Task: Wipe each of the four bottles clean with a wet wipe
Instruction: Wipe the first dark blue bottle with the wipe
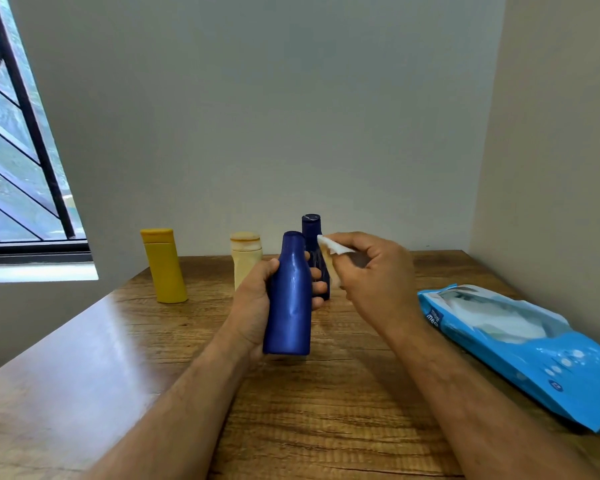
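My left hand (253,303) grips a blue bottle (288,299) upright above the wooden table (118,358), fingers wrapped round its far side. Just right of the bottle's neck, my right hand (371,275) pinches a white wet wipe (333,252); the wipe is beside the bottle and I cannot tell if it touches. Behind them a dark navy bottle (311,226) stands on the table, partly hidden. A cream bottle (245,261) stands left of it, its lower part hidden by my left hand. A yellow bottle (165,268) stands further left.
An opened light-blue pack of wet wipes (520,348) lies along the table's right side, close to the right wall. The back wall is just behind the bottles. A window with dark bars (25,133) is at the left.
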Available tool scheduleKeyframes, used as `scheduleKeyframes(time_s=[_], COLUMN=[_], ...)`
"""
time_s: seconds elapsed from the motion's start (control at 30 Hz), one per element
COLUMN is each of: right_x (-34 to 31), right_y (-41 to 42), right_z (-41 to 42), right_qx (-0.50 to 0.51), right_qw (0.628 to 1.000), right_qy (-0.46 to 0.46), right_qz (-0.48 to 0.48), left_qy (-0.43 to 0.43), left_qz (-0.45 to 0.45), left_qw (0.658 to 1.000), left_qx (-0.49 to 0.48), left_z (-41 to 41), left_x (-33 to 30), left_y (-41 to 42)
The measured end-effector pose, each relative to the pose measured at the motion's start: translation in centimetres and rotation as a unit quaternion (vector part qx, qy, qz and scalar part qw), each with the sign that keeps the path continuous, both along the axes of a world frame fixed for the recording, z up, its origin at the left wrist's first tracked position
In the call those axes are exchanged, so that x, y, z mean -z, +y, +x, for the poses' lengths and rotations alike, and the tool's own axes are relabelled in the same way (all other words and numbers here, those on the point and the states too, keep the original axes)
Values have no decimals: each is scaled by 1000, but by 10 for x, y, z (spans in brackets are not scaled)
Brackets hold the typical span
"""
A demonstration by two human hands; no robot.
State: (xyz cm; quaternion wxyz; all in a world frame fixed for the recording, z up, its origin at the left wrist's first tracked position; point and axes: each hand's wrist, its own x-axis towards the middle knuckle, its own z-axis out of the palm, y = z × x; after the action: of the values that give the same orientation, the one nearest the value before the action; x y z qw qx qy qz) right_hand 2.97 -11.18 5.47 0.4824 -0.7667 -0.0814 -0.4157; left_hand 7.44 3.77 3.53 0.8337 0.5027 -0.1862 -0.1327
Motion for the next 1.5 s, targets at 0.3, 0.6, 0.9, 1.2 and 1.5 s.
scheduleKeyframes(time_s=[0.3,0.6,0.9,1.2,1.5], right_x=[6,-3,1,2,-3], right_y=[4,4,1,3,1], right_z=[2,-5,1,0,-1], right_qx=[-71,-148,-117,-93,-114], right_qw=[984,984,985,978,986], right_qy=[120,75,98,178,94], right_qz=[-110,62,81,48,78], left_qy=[-5,-95,-281,-382,-359], left_qz=[19,-93,105,265,229], left_qw=[997,989,940,855,871], left_qx=[-69,-63,-162,-228,-244], left_z=[1,0,15,2,4], left_x=[0,-3,11,16,16], left_y=[1,1,7,0,0])
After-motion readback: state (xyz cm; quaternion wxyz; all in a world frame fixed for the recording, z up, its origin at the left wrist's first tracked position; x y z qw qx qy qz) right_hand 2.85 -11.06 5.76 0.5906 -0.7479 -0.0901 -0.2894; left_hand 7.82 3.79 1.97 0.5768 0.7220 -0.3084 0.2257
